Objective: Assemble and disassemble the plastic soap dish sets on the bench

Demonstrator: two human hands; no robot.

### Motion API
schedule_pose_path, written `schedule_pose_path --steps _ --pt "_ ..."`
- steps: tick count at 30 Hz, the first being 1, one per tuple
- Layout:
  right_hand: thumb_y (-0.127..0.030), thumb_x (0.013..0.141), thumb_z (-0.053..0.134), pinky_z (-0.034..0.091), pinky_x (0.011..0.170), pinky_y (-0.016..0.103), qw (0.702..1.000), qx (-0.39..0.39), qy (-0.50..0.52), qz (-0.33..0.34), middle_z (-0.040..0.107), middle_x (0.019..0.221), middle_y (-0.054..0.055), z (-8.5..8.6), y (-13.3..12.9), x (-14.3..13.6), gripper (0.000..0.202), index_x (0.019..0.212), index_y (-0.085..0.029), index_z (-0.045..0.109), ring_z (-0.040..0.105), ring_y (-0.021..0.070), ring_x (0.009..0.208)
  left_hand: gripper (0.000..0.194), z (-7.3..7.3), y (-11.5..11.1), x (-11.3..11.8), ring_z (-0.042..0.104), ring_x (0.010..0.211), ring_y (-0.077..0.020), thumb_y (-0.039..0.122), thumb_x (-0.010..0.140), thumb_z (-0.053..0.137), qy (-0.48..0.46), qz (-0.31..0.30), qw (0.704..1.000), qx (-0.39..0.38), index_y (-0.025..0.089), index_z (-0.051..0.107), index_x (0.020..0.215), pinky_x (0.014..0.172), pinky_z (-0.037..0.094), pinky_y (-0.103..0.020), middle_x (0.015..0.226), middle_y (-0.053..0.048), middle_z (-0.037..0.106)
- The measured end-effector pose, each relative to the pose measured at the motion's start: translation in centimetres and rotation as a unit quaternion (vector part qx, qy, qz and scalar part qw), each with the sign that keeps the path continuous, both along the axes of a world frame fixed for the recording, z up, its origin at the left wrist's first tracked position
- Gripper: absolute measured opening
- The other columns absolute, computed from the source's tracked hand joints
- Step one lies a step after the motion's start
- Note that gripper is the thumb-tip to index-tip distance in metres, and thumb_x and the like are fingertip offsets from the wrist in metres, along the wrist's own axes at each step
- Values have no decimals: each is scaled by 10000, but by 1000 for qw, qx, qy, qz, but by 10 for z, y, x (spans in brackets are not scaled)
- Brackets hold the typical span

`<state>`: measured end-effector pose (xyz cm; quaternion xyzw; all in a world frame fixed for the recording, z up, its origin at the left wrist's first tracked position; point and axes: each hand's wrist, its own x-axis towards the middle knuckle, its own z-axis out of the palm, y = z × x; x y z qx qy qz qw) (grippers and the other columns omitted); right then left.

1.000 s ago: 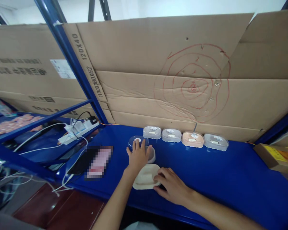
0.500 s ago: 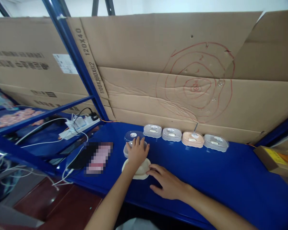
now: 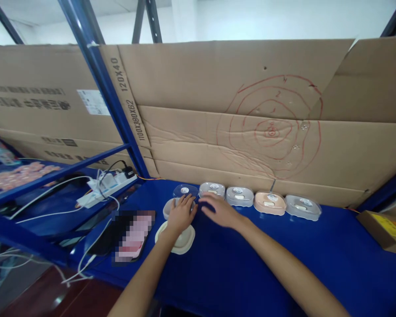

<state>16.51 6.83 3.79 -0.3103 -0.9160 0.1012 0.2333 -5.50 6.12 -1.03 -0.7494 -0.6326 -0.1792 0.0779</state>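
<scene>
Fingers spread, my left hand [image 3: 181, 214] lies over a pale container [image 3: 167, 208], covering much of it. Behind that is a clear lid [image 3: 185, 190] with a round sticker. A cream oval piece [image 3: 185, 241] sits nearer me, partly under my left wrist. My right hand [image 3: 220, 210] hovers with its fingers apart, just right of my left hand and in front of the first grey lidded container [image 3: 212, 188]. It holds nothing. Further right in the row stand another grey container [image 3: 240, 196], a peach one [image 3: 269, 203] and a clear grey one [image 3: 303, 207].
At the left on the blue table [image 3: 237, 268] is a phone-like object [image 3: 135, 237], its image pixelated, beside white cables. A power strip [image 3: 107, 189] lies past it. Cardboard [image 3: 191, 136] stands along the back. An open carton [image 3: 384, 231] is at the right.
My right hand has moved away from the cream piece, forward towards the row of containers. My left hand stays over the pale container. The camera view has tilted up slightly.
</scene>
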Motion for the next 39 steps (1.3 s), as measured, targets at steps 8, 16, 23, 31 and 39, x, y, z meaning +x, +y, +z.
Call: schedule_pose_path --steps 8,16,23,31,39 --pt "-370 1000 746 366 1245 665 989 49 -70 -121 531 1612 153 -16 33 -9 562 1508 -199 577 506 371 1487 381 -6 0 -2 550 1485 -339 301 1104 578 -10 -13 1000 18 210 636 1470 1252 360 -655 1514 -137 662" --pt "-285 1012 680 394 1217 628 988 64 -47 -133 633 1389 190 -32 -63 26 424 1422 -194 622 522 370 1440 469 4 -2 0 543 1500 -341 290 1135 394 -15 -52 998 35 188 555 1563 1260 331 -672 1562 -151 624" --pt "-323 965 768 502 1108 552 992 75 -25 -97 659 1333 126 -26 -98 80 409 1347 -259 637 600 331 1332 595 11 -72 12 473 1529 -439 490 1100 470 -21 -15 995 95 152 560 1581 1241 299 -722 1668 -230 476" --pt "-358 1021 692 419 1188 605 994 71 15 -84 662 1350 147 -45 -90 78 383 1390 -261 654 571 348 1388 583 -9 -65 2 348 1591 -478 440 1043 596 -31 84 996 -12 204 564 1575 1185 293 -821 1673 -236 466" --pt "-360 988 725 372 1210 691 991 64 64 -98 672 1361 162 -55 -90 77 393 1362 -249 686 511 400 1487 663 17 -60 18 288 1644 -364 481 1087 525 -119 -128 981 -84 181 394 1664 1320 256 -622 1755 -214 319"
